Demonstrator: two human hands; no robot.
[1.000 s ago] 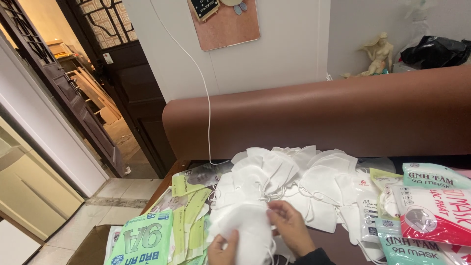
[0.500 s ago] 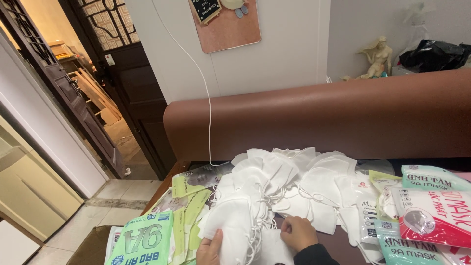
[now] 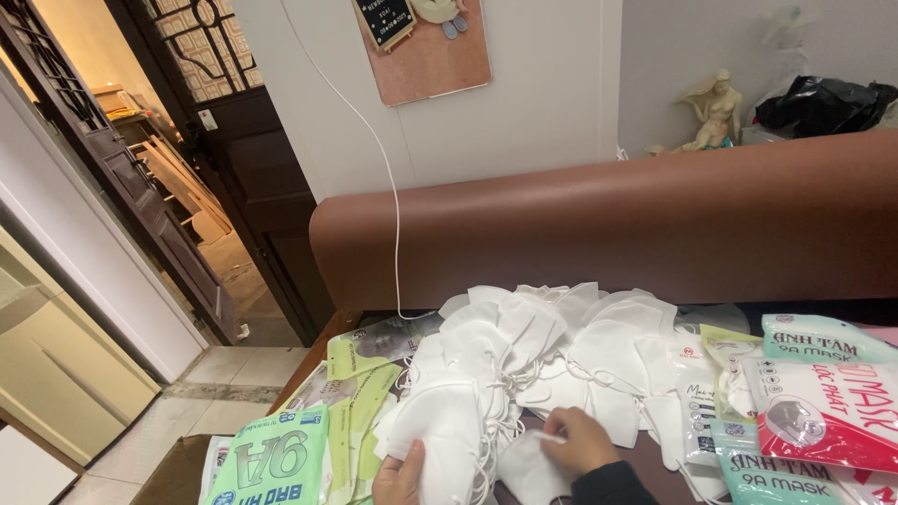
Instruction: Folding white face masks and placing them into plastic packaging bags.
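Observation:
My left hand (image 3: 400, 477) grips a stack of white face masks (image 3: 449, 435) at the bottom edge of the view, thumb on its left side. My right hand (image 3: 578, 440) sits just right of the stack, fingers pinched on a white ear loop above a single white mask (image 3: 528, 472) lying below it. A wide pile of loose white masks (image 3: 561, 346) spreads over the table behind both hands. The wrists are cut off by the frame's bottom edge.
Green mask packets (image 3: 281, 458) lie at the left, red, teal and white packets (image 3: 814, 411) at the right. A brown leather sofa back (image 3: 608, 224) rises behind the table. A white cable (image 3: 393, 206) hangs down the wall. An open doorway (image 3: 187, 187) lies left.
My left hand has slid left along the mask stack. My right hand has moved off the stack to the right and now pinches an ear loop.

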